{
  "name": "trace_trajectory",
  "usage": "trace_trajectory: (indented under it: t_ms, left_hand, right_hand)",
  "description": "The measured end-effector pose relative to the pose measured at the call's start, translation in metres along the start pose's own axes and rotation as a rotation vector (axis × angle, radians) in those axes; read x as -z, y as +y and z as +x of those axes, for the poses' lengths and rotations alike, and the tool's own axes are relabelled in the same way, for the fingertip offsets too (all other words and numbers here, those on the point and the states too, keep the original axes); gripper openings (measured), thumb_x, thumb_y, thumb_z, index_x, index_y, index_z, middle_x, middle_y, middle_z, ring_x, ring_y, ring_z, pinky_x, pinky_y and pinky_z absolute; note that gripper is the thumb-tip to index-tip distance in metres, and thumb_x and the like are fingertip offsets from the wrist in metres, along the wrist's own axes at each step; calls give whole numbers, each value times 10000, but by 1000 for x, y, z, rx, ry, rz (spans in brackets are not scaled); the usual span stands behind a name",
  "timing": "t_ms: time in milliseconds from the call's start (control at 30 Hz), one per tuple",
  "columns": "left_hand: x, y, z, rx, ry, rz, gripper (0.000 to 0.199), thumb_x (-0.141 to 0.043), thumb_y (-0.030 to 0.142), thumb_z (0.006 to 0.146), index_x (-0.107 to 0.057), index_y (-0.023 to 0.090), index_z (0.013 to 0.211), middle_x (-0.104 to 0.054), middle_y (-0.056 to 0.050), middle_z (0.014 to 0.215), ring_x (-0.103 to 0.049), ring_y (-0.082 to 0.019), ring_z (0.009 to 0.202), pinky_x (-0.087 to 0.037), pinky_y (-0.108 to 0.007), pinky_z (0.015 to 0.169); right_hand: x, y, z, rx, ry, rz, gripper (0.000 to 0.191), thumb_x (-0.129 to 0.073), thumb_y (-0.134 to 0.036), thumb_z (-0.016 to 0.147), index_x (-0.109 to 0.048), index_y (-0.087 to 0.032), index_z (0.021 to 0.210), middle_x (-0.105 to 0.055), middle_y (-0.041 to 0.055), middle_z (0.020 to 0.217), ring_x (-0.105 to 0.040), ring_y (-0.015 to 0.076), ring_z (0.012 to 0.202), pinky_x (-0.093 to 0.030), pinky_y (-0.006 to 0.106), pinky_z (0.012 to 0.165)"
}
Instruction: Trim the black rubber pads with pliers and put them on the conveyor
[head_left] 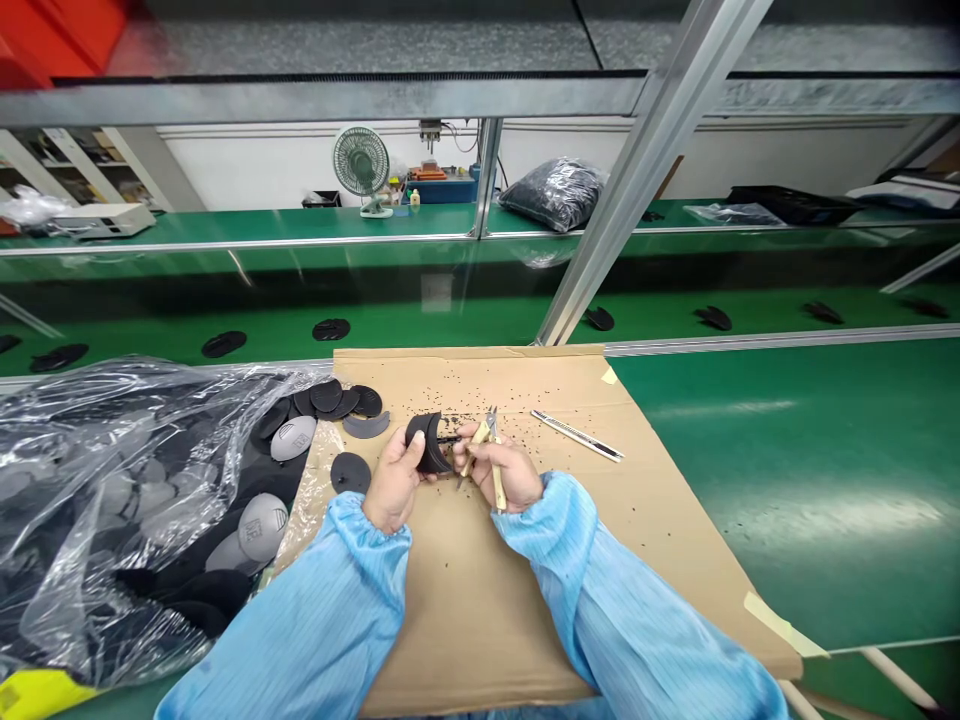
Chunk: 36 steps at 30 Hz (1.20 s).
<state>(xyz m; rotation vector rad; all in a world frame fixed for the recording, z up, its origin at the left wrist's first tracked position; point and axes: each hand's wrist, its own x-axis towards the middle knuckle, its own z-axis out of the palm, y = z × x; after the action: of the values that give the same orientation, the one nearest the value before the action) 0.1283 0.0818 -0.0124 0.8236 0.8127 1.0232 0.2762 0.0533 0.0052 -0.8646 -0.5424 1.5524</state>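
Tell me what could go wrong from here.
The yellow-handled nippers in the right hand sit close to the black curved piece in the left hand, so a slip might scratch it. Loose black specks on the cardboard could cling to that piece. The right hand might knock the slim white tool lying nearby.

Left sleeve (311, 610): light blue cloth, loosely creased, finely striped
Right sleeve (645, 615): matching blue (same thin lines), roomy
Left cuff (367, 515), right cuff (553, 500): gathered, ruffled
Left hand (394, 482), right hand (517, 474): bare
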Motion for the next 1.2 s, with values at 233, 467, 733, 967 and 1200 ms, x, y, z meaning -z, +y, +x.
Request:
trace_trajectory:
  t_ms: [233,467,733,967,1200]
  left_hand:
    - [-2,5,0,-77,60,-79,391,-775,260,672,-545,199,983,-604,13,859,-520,-61,628,-352,-151,473]
    - [0,11,0,-8,26,-270,402,-755,216,682,-523,208,1009,-636,-8,861,-629,-154,746,-514,-321,717]
    - [7,14,4,84,61,-283,431,-773,216,672,-498,205,1004,-587,14,794,-559,-95,562,-397,-185,471]
    - [10,18,7,221,16,-541,143,-576,107,797,-588,145,935,-538,-13,726,-434,-74,521,-380,-203,489]
    - [6,19,2,326,-16,-524,188,-537,60,779,-634,109,932,-592,-66,804,-438,-76,520,-383,-208,479]
  right_hand:
    - [2,3,3,148,122,-142,329,-711,-248,570,-636,-179,883,-615,-5,774,-525,123,620,-396,283,648]
    - [2,5,1,279,133,-354,322,-701,-287,643,-621,-197,942,-644,32,904,-565,167,774,-431,323,761]
    - [5,7,-5,531,71,-869,260,-563,-240,786,-574,-194,1042,-636,64,947,-585,194,840,-457,353,808]
    - [6,13,-7,684,-60,-1618,402,-484,-141,756,-566,-149,1150,-632,117,1032,-560,249,969,-411,378,908]
    - [1,14,-9,520,-103,-1832,497,-476,-162,738,-532,-134,1231,-644,127,1068,-585,262,956,-442,361,867]
